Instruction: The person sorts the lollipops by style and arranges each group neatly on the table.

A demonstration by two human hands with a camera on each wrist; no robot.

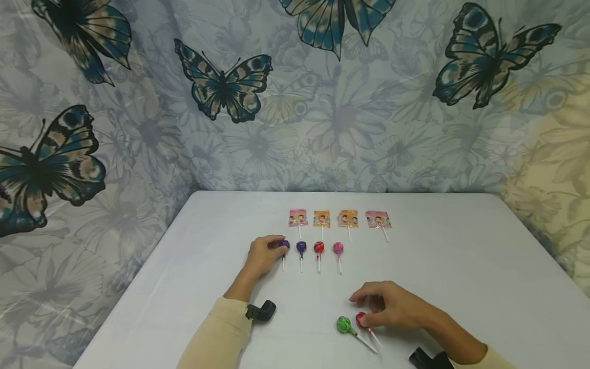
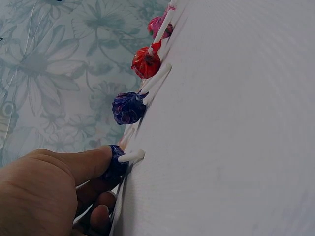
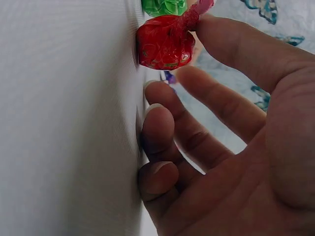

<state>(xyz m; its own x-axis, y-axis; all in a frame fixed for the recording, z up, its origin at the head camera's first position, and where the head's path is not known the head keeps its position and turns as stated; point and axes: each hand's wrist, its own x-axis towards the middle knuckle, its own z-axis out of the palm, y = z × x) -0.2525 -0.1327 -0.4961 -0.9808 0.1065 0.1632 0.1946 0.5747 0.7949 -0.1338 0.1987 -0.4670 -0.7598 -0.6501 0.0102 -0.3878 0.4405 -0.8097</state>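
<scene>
My left hand [image 1: 264, 254] pinches the head of the leftmost purple lollipop [image 2: 116, 160] between thumb and fingers, its white stick pointing toward me. Beside it on the white table lie a second purple lollipop [image 1: 301, 247], a red lollipop [image 1: 319, 247] and a pink lollipop [image 1: 338, 248], all in one row. Nearer to me, my right hand [image 1: 396, 306] is over another red lollipop [image 3: 165, 43]. The thumb tip is right at that lollipop's neck, while the other fingers are spread apart from it, loosely bent near the tabletop. Left of it lies a green lollipop [image 1: 343, 324].
Behind the row, flat-wrapped lollipops in pink [image 1: 297, 217] and orange [image 1: 348, 218] packets form a second row. The white table [image 1: 461, 246] ends at a wall covering [image 1: 276, 143] printed with butterflies. Each wrist wears a black camera [image 1: 262, 311].
</scene>
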